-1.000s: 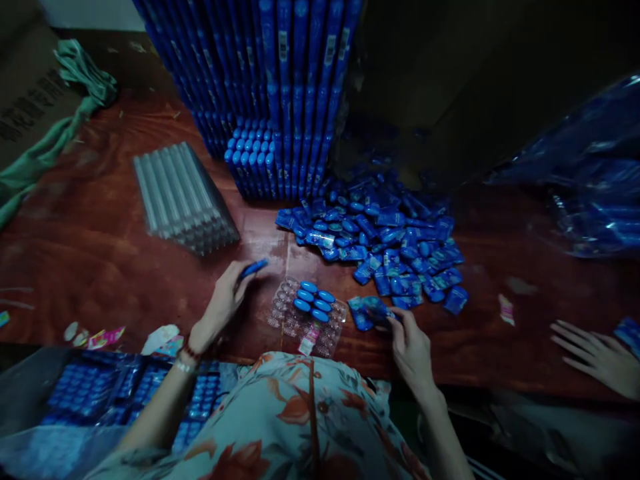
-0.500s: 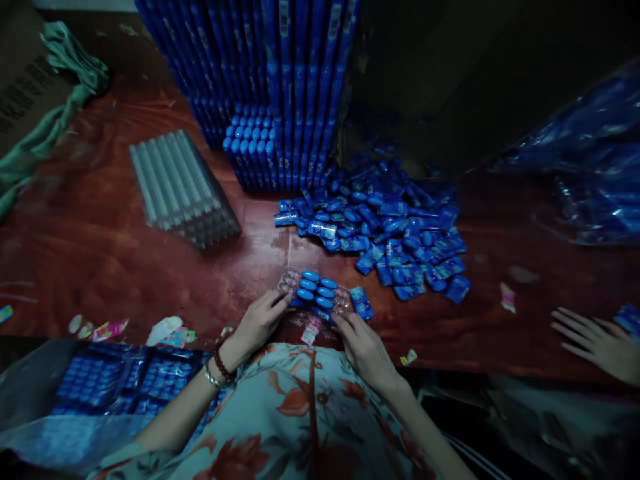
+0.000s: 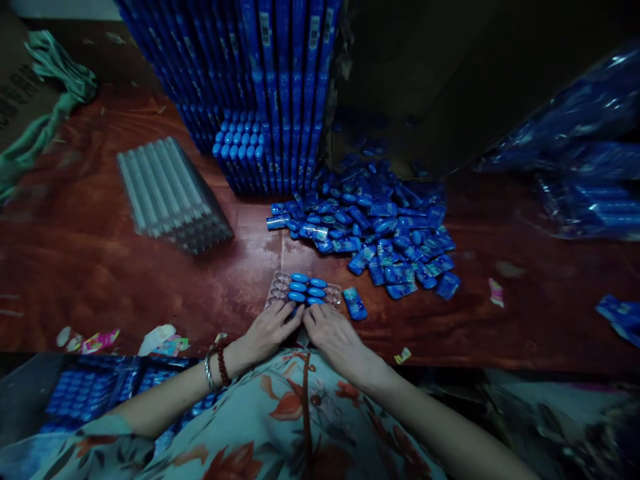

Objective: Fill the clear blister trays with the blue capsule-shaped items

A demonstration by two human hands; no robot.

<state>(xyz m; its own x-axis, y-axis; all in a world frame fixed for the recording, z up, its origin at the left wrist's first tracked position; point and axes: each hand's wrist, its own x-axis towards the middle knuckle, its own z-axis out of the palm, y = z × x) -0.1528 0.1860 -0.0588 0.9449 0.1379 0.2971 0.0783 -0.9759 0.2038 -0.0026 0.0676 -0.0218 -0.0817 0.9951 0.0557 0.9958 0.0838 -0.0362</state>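
Observation:
A clear blister tray [image 3: 280, 283] lies on the red-brown table [image 3: 100, 267] right in front of me, with several blue oval pieces [image 3: 305, 288] seated in its middle rows. My left hand [image 3: 270, 331] and my right hand [image 3: 334, 335] lie side by side over the tray's near half, fingertips touching at the nearest blue pieces. The hands hide the tray's near edge. One loose blue packet [image 3: 355, 303] lies just right of the tray.
A heap of blue packets [image 3: 373, 223] spreads behind the tray. Tall stacks of filled blue trays [image 3: 260, 80] stand at the back, and a stack of clear empty trays [image 3: 167, 193] lies left. Plastic bags of blue goods [image 3: 580, 153] sit right. Wrapper scraps [image 3: 100, 341] litter the near edge.
My left hand brought a blue piece to the tray, my right hand left the loose packets, and both closed in on the tray's near half. Another person's hand at right has left view.

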